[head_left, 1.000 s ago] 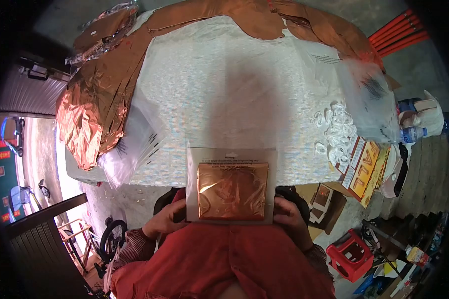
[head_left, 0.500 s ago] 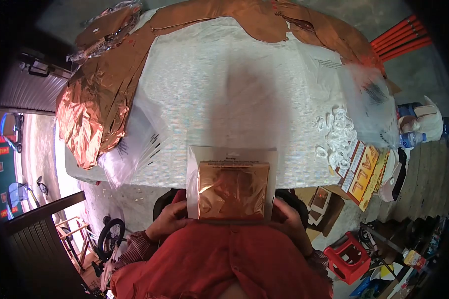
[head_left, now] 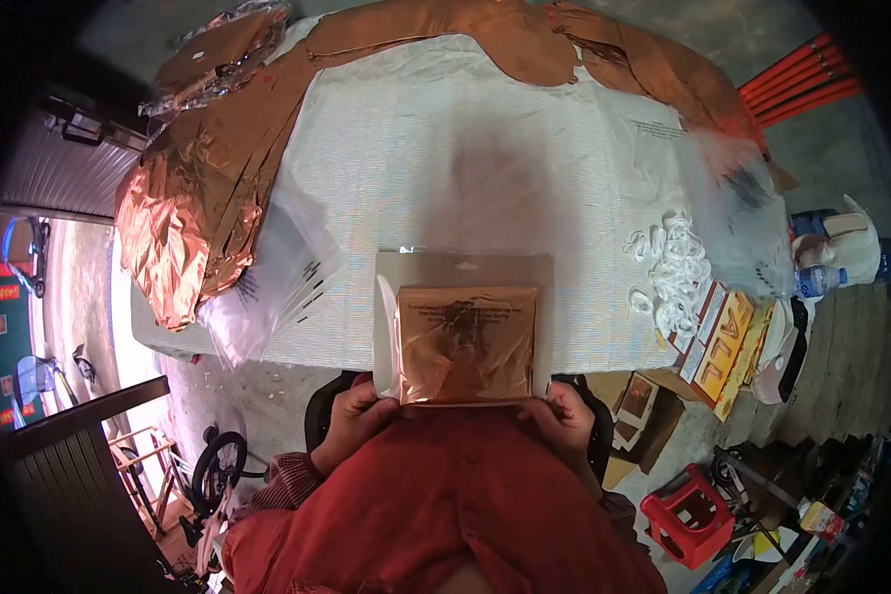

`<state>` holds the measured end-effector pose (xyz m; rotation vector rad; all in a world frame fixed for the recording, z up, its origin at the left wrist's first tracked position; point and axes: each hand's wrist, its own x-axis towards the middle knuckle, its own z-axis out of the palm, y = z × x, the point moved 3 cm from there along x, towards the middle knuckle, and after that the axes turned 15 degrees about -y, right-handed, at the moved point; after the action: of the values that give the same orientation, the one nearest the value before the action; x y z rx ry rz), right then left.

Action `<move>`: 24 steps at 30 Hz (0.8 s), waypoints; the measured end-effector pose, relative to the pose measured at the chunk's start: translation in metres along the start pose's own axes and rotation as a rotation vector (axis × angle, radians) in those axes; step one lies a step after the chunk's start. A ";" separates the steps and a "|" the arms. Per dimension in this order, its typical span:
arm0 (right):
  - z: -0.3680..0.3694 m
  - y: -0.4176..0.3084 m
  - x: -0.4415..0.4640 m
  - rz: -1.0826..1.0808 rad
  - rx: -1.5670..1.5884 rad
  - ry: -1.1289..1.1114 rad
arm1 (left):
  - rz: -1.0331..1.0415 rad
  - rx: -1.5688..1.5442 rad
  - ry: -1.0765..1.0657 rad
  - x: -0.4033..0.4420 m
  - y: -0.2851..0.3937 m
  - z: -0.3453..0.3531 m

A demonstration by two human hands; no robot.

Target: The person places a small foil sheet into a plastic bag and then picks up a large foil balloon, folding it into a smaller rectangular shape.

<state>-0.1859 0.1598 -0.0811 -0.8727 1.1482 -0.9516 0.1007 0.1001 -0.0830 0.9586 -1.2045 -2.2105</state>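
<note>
A clear plastic bag (head_left: pixel 387 297) with printed warning text holds a folded copper-coloured foil sheet (head_left: pixel 465 361). It sits at the front edge of the table, close to my body, and a hang hole shows in its far end. My left hand (head_left: pixel 356 418) grips the bag's near left corner, fingers curled and thumb toward the foil. At the near right corner, my right hand (head_left: pixel 564 418) pinches the bag in the same way. The undersides of both hands' fingers are hidden.
Copper foil sheets (head_left: pixel 208 158) line the table's left and far sides. Clear bags (head_left: pixel 277 272) lie at left, more bags (head_left: pixel 733 213) at right. White looped bands (head_left: pixel 673 267) rest beside a printed yellow packet (head_left: pixel 728 346). A red stool (head_left: pixel 688 515) stands on the floor.
Both hands and the bag have moved slightly away from my body, toward the table. The bag's far end now shows its hang hole, and more of my fingers are visible.
</note>
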 end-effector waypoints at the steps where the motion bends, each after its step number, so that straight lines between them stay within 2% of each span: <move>1: -0.001 -0.001 0.003 -0.025 0.003 0.024 | 0.050 0.064 -0.019 0.003 0.005 0.001; 7: 0.009 -0.028 0.007 -0.011 0.096 0.044 | 0.055 0.004 0.029 0.003 0.017 0.009; 11: 0.006 -0.024 0.008 0.048 0.034 0.056 | 0.061 0.066 0.006 0.003 0.017 0.007; 17: 0.005 -0.017 0.008 -0.036 -0.042 0.127 | 0.042 -0.063 0.015 0.005 0.006 0.009; 19: 0.007 -0.027 0.010 -0.051 0.034 0.108 | 0.078 -0.135 -0.013 0.007 0.010 0.011; 24: 0.004 -0.026 0.009 -0.089 0.026 0.081 | 0.074 -0.053 -0.047 0.010 0.009 0.012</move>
<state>-0.1849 0.1423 -0.0591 -0.8764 1.1710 -1.0807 0.0862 0.0951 -0.0741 0.8324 -1.1764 -2.2069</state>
